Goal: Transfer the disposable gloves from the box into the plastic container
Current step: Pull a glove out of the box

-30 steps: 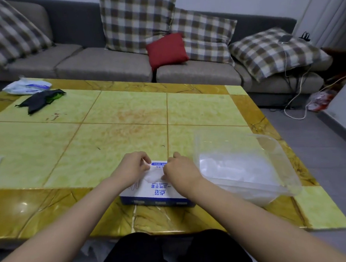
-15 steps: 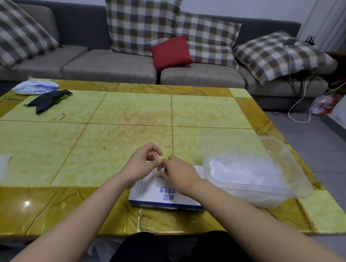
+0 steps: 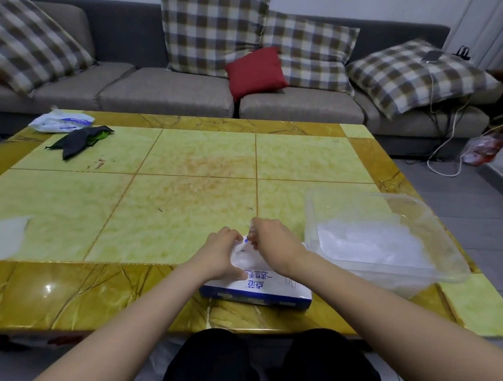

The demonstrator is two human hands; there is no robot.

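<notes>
1. Two hands: my left hand (image 3: 222, 256) and right hand (image 3: 273, 242), fingers curled, both pinching one thin glove (image 3: 243, 258) over the box (image 3: 260, 288).
2. Container (image 3: 414, 284): just right of the box, white pile (image 3: 367, 241) inside.
3. Handling: I'd lift slowly, peeling one sheet free.

The left forearm (image 3: 120, 327) and right forearm (image 3: 371, 298), both bare, reach forward and angle inward, so the hands almost meet. The left hand (image 3: 220, 256) lies knuckles up, its fingers curled in toward the right hand's fingers and its thumb stretched out flat beneath them. Whether those fingers grip anything is hidden. The right hand (image 3: 274, 242) sits just beside it with the wrist slightly raised, its fingers bent tight and the tips pinching a thin clear glove (image 3: 242, 258). The glove film spreads in the gap below both sets of fingers.
</notes>
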